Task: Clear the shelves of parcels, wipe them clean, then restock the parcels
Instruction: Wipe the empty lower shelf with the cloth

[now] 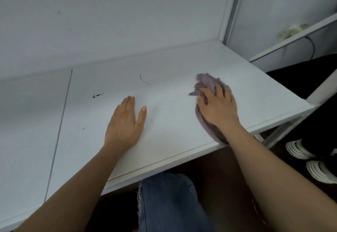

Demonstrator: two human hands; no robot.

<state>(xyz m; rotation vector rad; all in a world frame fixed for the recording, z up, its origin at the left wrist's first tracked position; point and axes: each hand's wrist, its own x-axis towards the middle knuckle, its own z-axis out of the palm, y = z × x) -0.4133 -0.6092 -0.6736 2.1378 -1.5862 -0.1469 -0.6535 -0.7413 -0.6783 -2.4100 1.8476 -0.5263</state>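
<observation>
Shelf board [182,71] is flat and open from front edge to back wall [109,22]; the wall blocks reach at the rear. Left hand [125,122] lies flat mid-board, right hand [217,106] presses the purple cloth [206,81] near the right end; bare lane between them. Left of the seam [60,131] the board runs free. Upright post [231,9] closes the back right corner. Another person's shoes [310,160] crowd the floor past the right end. Own knee [167,195] sits under the front edge.

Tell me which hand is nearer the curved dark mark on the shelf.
Left. The left hand lies flat just below the curved mark; the right hand presses the purple cloth farther off, to its right.
</observation>
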